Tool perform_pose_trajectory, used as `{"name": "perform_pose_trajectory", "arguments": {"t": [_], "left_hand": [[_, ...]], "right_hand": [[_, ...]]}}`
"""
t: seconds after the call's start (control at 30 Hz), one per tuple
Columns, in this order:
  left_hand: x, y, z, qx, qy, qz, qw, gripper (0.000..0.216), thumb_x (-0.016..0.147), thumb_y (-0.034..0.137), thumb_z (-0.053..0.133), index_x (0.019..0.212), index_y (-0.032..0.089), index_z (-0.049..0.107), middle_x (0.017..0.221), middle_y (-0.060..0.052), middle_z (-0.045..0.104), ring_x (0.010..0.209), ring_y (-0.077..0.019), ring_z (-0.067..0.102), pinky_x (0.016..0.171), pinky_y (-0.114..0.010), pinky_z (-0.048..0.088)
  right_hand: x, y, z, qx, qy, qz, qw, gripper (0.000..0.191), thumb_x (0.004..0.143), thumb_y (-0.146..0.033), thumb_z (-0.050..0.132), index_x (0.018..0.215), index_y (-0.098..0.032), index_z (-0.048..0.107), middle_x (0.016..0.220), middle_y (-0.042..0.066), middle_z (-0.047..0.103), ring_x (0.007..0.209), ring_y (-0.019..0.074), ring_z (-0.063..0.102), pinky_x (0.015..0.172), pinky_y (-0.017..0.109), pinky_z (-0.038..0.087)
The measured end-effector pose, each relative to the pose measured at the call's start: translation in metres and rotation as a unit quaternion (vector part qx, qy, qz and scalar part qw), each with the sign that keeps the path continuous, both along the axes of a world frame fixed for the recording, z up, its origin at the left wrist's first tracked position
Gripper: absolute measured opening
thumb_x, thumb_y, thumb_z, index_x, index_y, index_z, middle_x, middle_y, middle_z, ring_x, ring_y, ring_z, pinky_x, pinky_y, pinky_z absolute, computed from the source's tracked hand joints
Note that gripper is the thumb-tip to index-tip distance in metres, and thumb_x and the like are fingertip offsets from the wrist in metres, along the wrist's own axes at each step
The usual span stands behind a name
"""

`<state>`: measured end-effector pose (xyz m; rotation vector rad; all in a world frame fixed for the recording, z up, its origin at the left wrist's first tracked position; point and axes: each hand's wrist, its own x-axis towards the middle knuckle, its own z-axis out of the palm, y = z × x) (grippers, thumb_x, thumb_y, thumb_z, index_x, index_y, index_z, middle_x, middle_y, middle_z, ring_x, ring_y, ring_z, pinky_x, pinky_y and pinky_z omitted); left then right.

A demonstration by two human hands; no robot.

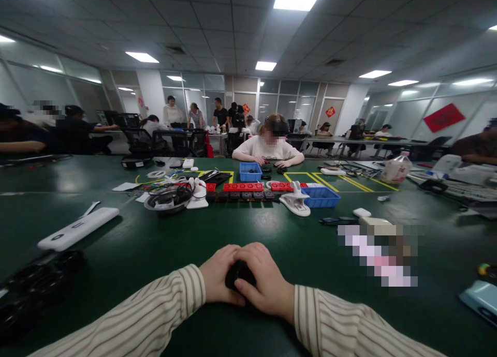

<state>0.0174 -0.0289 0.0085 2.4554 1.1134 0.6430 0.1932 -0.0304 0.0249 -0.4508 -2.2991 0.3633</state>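
Both of my hands meet near the front middle of the green table, wrapped round a rounded black object. My left hand closes on it from the left side. From the right and over the top, my right hand covers it, with the thumb lying across its front. Most of the object is hidden by my fingers, so I cannot tell its exact kind. Striped sleeves cover both of my forearms.
Red sockets, a white clamp, a blue bin and a bowl of cables stand ahead on the green table. Left lie a white device and black rings. A co-worker sits opposite.
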Motion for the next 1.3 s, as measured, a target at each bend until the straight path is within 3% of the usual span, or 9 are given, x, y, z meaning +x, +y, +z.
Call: {"name": "perform_pose_trajectory", "arguments": {"t": [0.2, 0.37, 0.47, 0.6, 0.8, 0.93, 1.1, 1.3], "left_hand": [[0.004, -0.005, 0.004, 0.037, 0.038, 0.034, 0.998, 0.079, 0.045, 0.060, 0.072, 0.105, 0.014, 0.049, 0.100, -0.009, 0.052, 0.092, -0.0279, 0.048, 0.088, -0.045, 0.037], [0.005, -0.003, 0.001, 0.038, 0.056, 0.032, 0.997, 0.050, 0.058, 0.053, 0.066, 0.088, 0.016, 0.052, 0.090, -0.007, 0.052, 0.083, -0.0236, 0.048, 0.082, -0.041, 0.040], [0.004, -0.002, 0.000, 0.022, 0.064, 0.025, 0.997, 0.037, 0.057, 0.037, 0.068, 0.084, 0.017, 0.054, 0.088, -0.005, 0.052, 0.082, -0.0213, 0.048, 0.080, -0.037, 0.041], [0.002, 0.000, 0.000, -0.012, 0.034, -0.002, 0.999, 0.040, 0.049, 0.023, 0.070, 0.087, 0.018, 0.056, 0.090, -0.003, 0.052, 0.083, -0.0202, 0.048, 0.080, -0.034, 0.042], [-0.001, 0.005, -0.004, -0.024, 0.028, -0.051, 0.998, 0.040, 0.050, 0.022, 0.068, 0.089, 0.020, 0.061, 0.095, -0.003, 0.054, 0.090, -0.0224, 0.050, 0.086, -0.035, 0.041], [0.001, 0.003, -0.004, 0.008, 0.015, -0.066, 0.998, 0.049, 0.052, 0.023, 0.069, 0.100, 0.020, 0.058, 0.100, -0.004, 0.057, 0.097, -0.0247, 0.049, 0.094, -0.038, 0.036], [0.001, 0.001, -0.001, 0.000, -0.028, -0.045, 0.999, 0.063, 0.055, 0.041, 0.072, 0.109, 0.017, 0.051, 0.108, -0.007, 0.053, 0.100, -0.0258, 0.049, 0.093, -0.040, 0.037], [0.003, -0.004, -0.006, 0.038, 0.020, 0.017, 0.999, 0.083, 0.049, 0.059, 0.071, 0.115, 0.016, 0.044, 0.111, -0.011, 0.051, 0.101, -0.0299, 0.047, 0.093, -0.049, 0.033]], "right_hand": [[-0.003, -0.001, -0.004, -0.017, -0.008, -0.072, 0.997, 0.046, 0.081, -0.056, 0.035, 0.096, -0.015, 0.049, 0.093, 0.010, 0.052, 0.086, 0.0222, 0.044, 0.079, 0.041, 0.036], [-0.004, -0.001, -0.005, -0.029, -0.079, -0.091, 0.992, 0.038, 0.077, -0.053, 0.046, 0.085, -0.016, 0.050, 0.085, 0.006, 0.050, 0.079, 0.0195, 0.042, 0.074, 0.037, 0.035], [-0.004, -0.001, -0.004, -0.032, -0.103, -0.071, 0.992, 0.023, 0.076, -0.038, 0.052, 0.085, -0.017, 0.051, 0.085, 0.005, 0.051, 0.080, 0.0186, 0.043, 0.074, 0.034, 0.035], [-0.003, -0.001, -0.003, -0.015, -0.079, -0.029, 0.996, 0.017, 0.073, -0.027, 0.050, 0.086, -0.017, 0.052, 0.086, 0.006, 0.054, 0.081, 0.0187, 0.045, 0.074, 0.034, 0.034], [-0.004, -0.002, 0.000, 0.043, -0.056, 0.075, 0.995, 0.022, 0.062, -0.016, 0.038, 0.079, -0.018, 0.052, 0.081, 0.004, 0.058, 0.081, 0.0175, 0.048, 0.078, 0.035, 0.034], [-0.004, -0.004, 0.003, 0.048, -0.028, 0.096, 0.994, 0.028, 0.064, -0.018, 0.038, 0.089, -0.018, 0.051, 0.086, 0.005, 0.059, 0.086, 0.0178, 0.050, 0.084, 0.037, 0.034], [-0.001, -0.002, 0.003, 0.024, -0.009, 0.028, 0.999, 0.030, 0.077, -0.034, 0.042, 0.101, -0.017, 0.049, 0.096, 0.008, 0.056, 0.091, 0.0208, 0.046, 0.083, 0.038, 0.036], [-0.001, 0.002, -0.006, -0.010, 0.000, -0.075, 0.997, 0.037, 0.080, -0.045, 0.043, 0.101, -0.015, 0.047, 0.099, 0.010, 0.051, 0.092, 0.0216, 0.044, 0.083, 0.039, 0.035]]}}
